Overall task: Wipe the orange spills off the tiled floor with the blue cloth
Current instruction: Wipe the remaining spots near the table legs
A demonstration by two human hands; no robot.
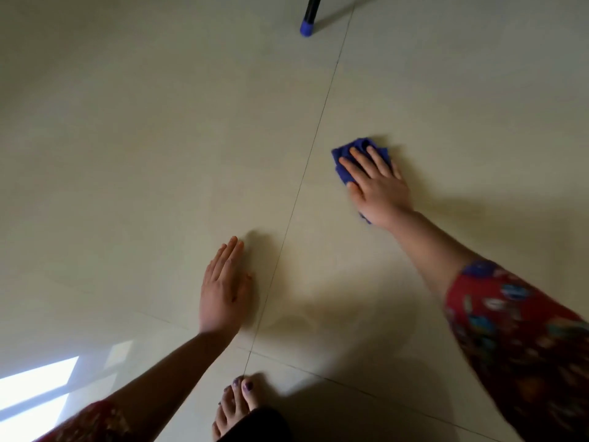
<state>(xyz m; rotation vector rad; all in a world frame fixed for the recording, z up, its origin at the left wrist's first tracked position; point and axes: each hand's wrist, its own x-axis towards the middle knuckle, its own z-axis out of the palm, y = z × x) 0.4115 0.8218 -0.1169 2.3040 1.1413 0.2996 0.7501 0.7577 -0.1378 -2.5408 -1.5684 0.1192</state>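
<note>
On the right-hand tile, just past the long grout line, I see my right hand (pixel 377 183) lying palm down with its fingers spread flat across the blue cloth (pixel 342 169), pressing it against the tiled floor (pixel 159 138). The arm behind it reaches forward and inward, nearly straight, its red patterned sleeve (pixel 516 330) ending below the elbow. The cloth is bunched; blue shows beyond the fingertips, on the thumb side, and in one small corner under the wrist. My left hand (pixel 223 288) rests open on the neighbouring tile, fingers held together and pointing forward, holding nothing, just beside the grout line. I count two hands, one cloth, and one bare foot (pixel 234 406) with purple-painted nails at the lower edge. Well apart, at the top, stands one dark leg with a blue cap (pixel 306 28). I can tell no orange marks apart on the pale tiles.
</note>
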